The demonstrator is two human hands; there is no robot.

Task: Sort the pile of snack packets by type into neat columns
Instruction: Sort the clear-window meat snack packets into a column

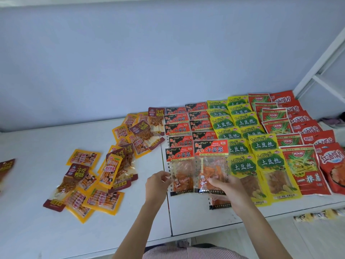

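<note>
Fingers [214, 181] of your right hand [229, 191] pinch the near red-and-black packet [211, 165], long axis near-to-far, atop its column. Left hand [156, 184] fingers curl at the neighbouring packet's [180, 171] left edge (grip unclear). Unsorted pile [104, 165] lies left on the desk [28, 184], nearer your left hand.

Left of the loose pile [97, 176], a brown packet [6, 170] ran off your frame edge. Your right hand [226, 191] covered a packet's lower half [217, 202]; small print stayed unreadable.
</note>
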